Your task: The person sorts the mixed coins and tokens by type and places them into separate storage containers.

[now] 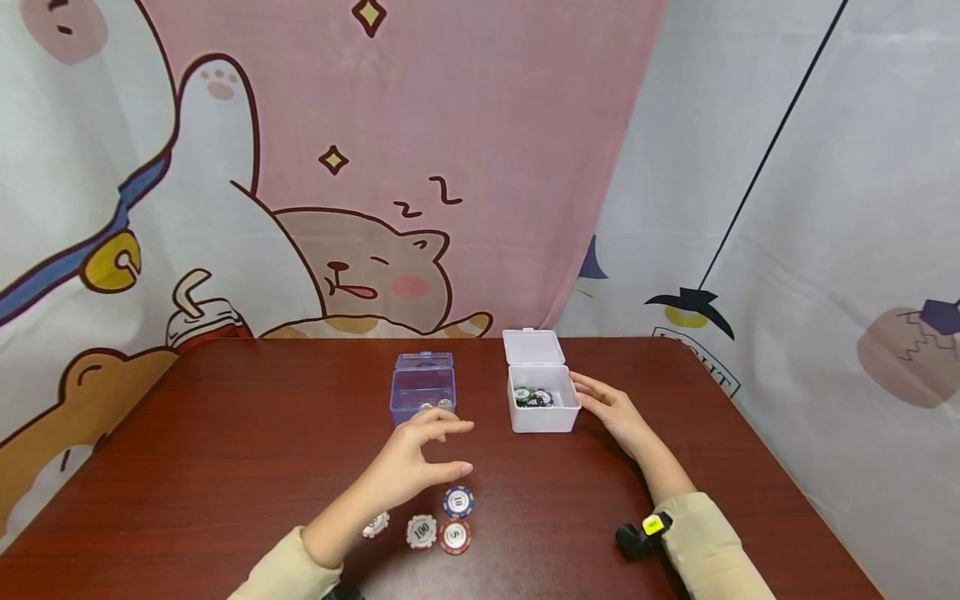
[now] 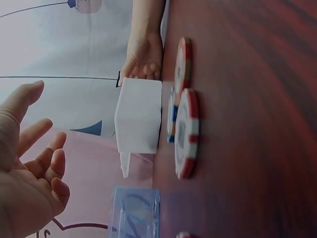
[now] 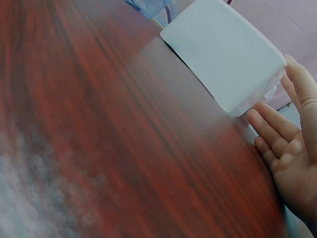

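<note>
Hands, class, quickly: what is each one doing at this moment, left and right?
Left hand: open, fingers relaxed, holding nothing, above the round poker chips.
Right hand: open, straight fingers beside the white plastic box, holding nothing.

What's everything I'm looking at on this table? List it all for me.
White box: one, white plastic, lid open, right of centre; several chips inside.
Blue box: one, clear blue, lid open, left of the white box; a few pale chips inside.
Loose chips: four on the table near the front: one blue-and-white marked 10, one red-and-white marked 100, one red marked 5, one partly hidden under the left wrist.
Table: one, dark red-brown wood.
Cartoon curtain: pink and white backdrop with animals.
Left hand: open, hovering above the loose chips.
Right hand: open, beside the white box.
</note>
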`<action>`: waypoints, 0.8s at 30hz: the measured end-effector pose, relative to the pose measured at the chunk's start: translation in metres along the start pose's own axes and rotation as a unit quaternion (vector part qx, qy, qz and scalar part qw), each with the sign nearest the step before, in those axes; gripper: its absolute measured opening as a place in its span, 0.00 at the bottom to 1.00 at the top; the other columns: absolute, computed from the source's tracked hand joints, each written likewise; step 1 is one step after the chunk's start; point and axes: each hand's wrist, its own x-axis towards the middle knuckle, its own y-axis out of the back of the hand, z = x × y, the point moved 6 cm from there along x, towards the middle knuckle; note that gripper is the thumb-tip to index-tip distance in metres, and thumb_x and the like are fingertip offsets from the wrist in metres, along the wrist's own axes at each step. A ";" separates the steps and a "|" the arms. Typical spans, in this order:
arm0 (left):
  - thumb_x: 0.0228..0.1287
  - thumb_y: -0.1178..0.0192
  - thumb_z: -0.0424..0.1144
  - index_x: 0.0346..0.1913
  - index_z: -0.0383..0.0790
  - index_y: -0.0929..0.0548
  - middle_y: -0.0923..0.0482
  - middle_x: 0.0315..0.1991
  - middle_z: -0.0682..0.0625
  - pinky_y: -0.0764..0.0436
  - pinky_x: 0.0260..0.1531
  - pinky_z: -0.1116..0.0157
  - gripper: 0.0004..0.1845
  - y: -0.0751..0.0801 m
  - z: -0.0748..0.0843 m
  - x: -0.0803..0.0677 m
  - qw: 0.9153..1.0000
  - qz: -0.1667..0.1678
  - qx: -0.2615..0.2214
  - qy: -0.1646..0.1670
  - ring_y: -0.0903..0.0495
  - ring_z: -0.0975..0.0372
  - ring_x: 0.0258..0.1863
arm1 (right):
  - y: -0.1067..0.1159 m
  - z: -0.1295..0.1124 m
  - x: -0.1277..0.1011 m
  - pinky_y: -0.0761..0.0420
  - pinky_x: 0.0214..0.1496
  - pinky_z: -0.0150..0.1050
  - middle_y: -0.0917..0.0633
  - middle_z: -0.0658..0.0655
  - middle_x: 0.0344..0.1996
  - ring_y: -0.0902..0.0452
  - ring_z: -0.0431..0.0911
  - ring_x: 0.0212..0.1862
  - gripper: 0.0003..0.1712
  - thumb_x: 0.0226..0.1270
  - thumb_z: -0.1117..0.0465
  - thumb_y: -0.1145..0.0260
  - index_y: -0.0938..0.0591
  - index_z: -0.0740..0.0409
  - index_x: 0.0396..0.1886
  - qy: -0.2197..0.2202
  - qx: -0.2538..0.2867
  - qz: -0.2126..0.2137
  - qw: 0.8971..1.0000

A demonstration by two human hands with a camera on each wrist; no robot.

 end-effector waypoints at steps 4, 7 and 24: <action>0.51 0.26 0.40 0.53 0.41 0.16 0.22 0.45 0.51 0.25 0.40 0.64 0.24 0.006 -0.001 -0.008 1.000 -0.005 0.006 0.002 0.27 0.63 0.39 | 0.000 0.000 -0.001 0.30 0.53 0.28 0.25 0.67 0.59 0.28 0.47 0.59 0.28 0.70 0.59 0.39 0.30 0.60 0.68 -0.001 -0.002 -0.004 1.000; 0.49 0.26 0.40 0.53 0.41 0.16 0.21 0.44 0.52 0.25 0.38 0.62 0.25 0.010 -0.003 -0.014 1.000 -0.006 0.019 -0.010 0.27 0.64 0.38 | 0.000 0.000 -0.001 0.30 0.53 0.29 0.25 0.65 0.60 0.29 0.48 0.59 0.28 0.70 0.58 0.39 0.30 0.58 0.68 -0.003 -0.004 -0.004 1.000; 0.50 0.26 0.43 0.57 0.43 0.19 0.25 0.49 0.53 0.24 0.39 0.58 0.29 0.030 -0.017 -0.051 0.997 -0.076 0.016 -0.002 0.25 0.55 0.39 | -0.001 -0.002 -0.001 0.30 0.53 0.28 0.25 0.67 0.60 0.31 0.56 0.61 0.27 0.70 0.62 0.40 0.30 0.60 0.68 0.005 0.004 -0.007 1.000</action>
